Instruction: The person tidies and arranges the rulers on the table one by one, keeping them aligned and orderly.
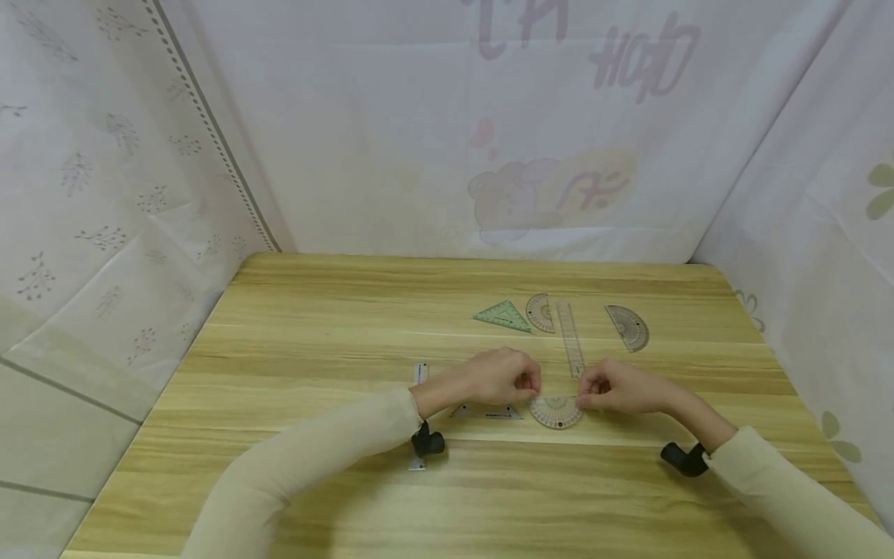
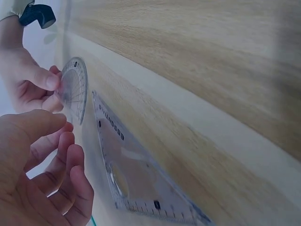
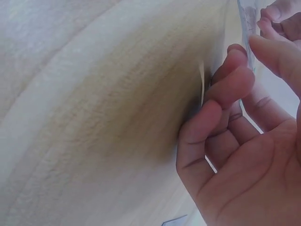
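Head view: clear protractor (image 1: 556, 414) spans the gap between both grips, curved edge toward the person, above or on the worktop (image 1: 293, 357); contact is unclear.
Left grip (image 1: 497, 377): nearly closed, thumb and forefinger pinch the protractor's left corner.
Right grip (image 1: 627, 387): nearly closed, pinches its right corner.
Clear set square (image 1: 485, 414): lies just beside, partly behind the left grip.
Farther off: long ruler (image 1: 571, 341), green set square (image 1: 504, 317), grey protractor (image 1: 630, 329).

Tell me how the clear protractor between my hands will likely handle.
The clear protractor is probably stiff, since it shows no visible bend. Being thin, it's likely light. Its flat shape suggests sliding rather than rolling if pushed.
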`<state>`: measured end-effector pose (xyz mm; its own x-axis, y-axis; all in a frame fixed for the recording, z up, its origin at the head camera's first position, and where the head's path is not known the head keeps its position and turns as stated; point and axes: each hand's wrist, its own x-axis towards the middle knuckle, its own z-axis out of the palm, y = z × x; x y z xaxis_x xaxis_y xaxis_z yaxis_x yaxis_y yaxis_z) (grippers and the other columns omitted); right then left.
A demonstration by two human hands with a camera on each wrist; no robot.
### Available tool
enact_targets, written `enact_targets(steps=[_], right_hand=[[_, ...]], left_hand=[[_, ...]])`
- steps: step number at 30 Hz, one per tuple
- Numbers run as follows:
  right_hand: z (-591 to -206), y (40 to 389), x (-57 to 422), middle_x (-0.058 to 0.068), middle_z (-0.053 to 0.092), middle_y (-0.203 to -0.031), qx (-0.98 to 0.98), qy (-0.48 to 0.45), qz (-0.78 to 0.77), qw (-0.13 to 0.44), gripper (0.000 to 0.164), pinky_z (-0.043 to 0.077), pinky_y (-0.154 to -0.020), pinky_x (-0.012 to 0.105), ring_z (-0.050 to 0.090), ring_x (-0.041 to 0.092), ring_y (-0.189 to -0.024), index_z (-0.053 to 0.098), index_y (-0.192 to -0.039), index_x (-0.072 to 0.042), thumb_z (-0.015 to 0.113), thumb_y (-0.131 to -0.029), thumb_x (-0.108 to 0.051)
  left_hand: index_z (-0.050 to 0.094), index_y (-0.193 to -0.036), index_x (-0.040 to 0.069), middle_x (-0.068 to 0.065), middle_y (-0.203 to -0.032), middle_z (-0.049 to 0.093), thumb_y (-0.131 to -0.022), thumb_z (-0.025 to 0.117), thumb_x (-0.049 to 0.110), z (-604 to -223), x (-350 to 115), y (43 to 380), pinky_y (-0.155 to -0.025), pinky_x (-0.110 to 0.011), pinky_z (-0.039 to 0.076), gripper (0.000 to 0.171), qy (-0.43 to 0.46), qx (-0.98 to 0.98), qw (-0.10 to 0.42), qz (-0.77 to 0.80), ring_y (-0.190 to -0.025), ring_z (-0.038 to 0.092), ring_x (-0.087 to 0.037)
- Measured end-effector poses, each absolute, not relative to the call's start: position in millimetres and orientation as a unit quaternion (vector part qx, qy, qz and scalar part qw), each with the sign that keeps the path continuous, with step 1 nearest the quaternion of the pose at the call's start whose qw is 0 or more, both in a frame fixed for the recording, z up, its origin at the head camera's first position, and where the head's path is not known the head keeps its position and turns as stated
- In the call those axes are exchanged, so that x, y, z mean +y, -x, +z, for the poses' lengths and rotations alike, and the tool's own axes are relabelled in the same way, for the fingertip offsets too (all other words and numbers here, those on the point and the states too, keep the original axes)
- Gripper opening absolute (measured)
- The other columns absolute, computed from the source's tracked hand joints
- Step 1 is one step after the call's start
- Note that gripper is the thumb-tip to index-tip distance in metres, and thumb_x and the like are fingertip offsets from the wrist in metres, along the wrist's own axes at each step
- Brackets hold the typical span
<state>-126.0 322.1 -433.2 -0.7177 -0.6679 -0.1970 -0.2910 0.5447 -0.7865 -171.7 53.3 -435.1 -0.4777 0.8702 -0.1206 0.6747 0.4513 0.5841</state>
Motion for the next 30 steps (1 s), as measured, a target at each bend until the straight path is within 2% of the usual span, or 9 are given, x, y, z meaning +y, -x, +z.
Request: enact_targets(steps=[8, 20, 26, 30], right_hand=[[-432.0, 124.8, 320.7, -0.004, 0.061, -0.073, 0.849, 0.287, -0.374, 0.239, 0.013, 0.046, -0.057, 0.024, 0.053, 0.008, -0.064, 0.070, -0.084, -0.011, 0.072, -0.097, -0.014], [-439.0, 124.7, 320.6, -0.011, 0.053, -0.065, 0.880, 0.273, -0.323, 0.216, 0.024, 0.041, -0.053, 0.023, 0.047, 0.004, -0.058, 0.061, -0.076, -0.018, 0.075, -0.095, -0.020], [-438.3, 123.1, 321.7, -0.007, 0.055, -0.074, 0.879, 0.280, -0.330, 0.200, 0.015, 0.043, -0.057, 0.025, 0.050, 0.008, -0.064, 0.063, -0.089, -0.014, 0.077, -0.093, -0.016], [-439.0, 122.9, 321.9, -0.003, 0.057, -0.081, 0.876, 0.298, -0.328, 0.189, 0.017, 0.046, -0.059, 0.026, 0.051, 0.009, -0.068, 0.064, -0.098, -0.013, 0.079, -0.089, -0.011]], left_hand=[[0.070, -0.093, 0.019, 0.014, -0.085, 0.061, -0.095, 0.074, 0.014, -439.1, 56.9, 172.0, -0.068, -0.016, 0.047, 0.006, -0.462, 0.831, 0.209, 0.227, -0.078, 0.057, -0.002], [0.070, -0.096, 0.018, 0.013, -0.087, 0.061, -0.094, 0.075, 0.014, -439.7, 55.2, 171.3, -0.070, -0.016, 0.046, 0.007, -0.466, 0.833, 0.203, 0.218, -0.079, 0.057, -0.002], [0.070, -0.101, 0.016, 0.009, -0.092, 0.062, -0.093, 0.076, 0.015, -438.4, 54.0, 169.9, -0.072, -0.017, 0.046, 0.011, -0.469, 0.836, 0.192, 0.208, -0.081, 0.057, -0.003], [0.070, -0.102, 0.015, 0.009, -0.093, 0.062, -0.092, 0.078, 0.016, -437.9, 54.0, 168.3, -0.074, -0.017, 0.046, 0.013, -0.469, 0.839, 0.193, 0.197, -0.084, 0.056, -0.003]])
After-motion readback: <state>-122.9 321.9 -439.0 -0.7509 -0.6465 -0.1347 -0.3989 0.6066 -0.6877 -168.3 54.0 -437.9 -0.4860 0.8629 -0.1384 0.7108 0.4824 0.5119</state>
